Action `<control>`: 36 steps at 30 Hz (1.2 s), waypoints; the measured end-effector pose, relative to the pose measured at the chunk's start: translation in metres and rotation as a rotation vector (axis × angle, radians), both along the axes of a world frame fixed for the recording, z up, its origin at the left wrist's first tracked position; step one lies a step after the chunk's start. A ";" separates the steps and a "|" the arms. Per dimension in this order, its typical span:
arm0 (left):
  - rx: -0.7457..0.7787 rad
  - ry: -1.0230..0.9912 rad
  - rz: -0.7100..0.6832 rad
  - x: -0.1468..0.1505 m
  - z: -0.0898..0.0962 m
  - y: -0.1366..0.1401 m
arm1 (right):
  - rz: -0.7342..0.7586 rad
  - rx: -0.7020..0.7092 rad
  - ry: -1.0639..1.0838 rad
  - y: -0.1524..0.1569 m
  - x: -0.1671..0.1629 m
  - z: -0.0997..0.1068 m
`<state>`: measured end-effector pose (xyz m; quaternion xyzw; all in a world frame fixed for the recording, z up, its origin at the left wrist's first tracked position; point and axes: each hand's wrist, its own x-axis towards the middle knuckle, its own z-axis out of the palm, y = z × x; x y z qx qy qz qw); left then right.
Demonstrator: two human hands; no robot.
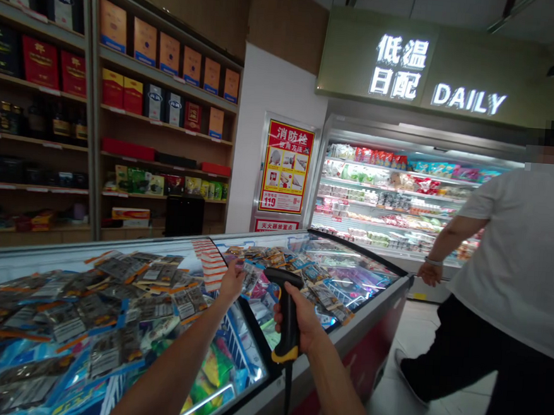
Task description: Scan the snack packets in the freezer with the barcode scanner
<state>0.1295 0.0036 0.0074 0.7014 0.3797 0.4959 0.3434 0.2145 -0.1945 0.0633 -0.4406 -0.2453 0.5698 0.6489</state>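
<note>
My right hand [306, 317] is wrapped round the black handle of a barcode scanner [287, 322], which has yellow trim at its base and a cable hanging down. The scanner's head points left, towards my left hand [230, 282]. With its fingertips, my left hand pinches a small snack packet [252, 278] above the freezer; the fingers partly cover it. Many flat snack packets [67, 320] with orange and blue edges lie heaped on the freezer's glass top to the left. An orange-and-white striped sheet [207, 263] lies just behind my left hand.
The chest freezer [374, 315] runs across the front, with bagged goods under its glass. Shelves of boxed goods [167, 54] stand at the back left. A lit refrigerated display [386, 196] is behind. At the right, a person in a white shirt [530, 250] stands close to the freezer's end.
</note>
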 end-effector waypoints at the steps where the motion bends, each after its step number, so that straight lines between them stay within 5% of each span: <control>1: 0.012 -0.001 0.011 0.000 0.001 -0.001 | -0.012 0.000 0.004 0.000 0.002 0.000; 28: 0.137 0.118 0.122 -0.006 0.005 -0.009 | 0.015 0.031 -0.098 -0.001 -0.006 0.009; 32: 0.114 0.229 0.206 -0.033 0.017 -0.004 | -0.066 0.030 -0.154 -0.004 0.004 0.008; 36: 0.005 0.373 0.390 -0.100 0.036 0.010 | -0.175 0.031 -0.191 -0.011 0.030 0.007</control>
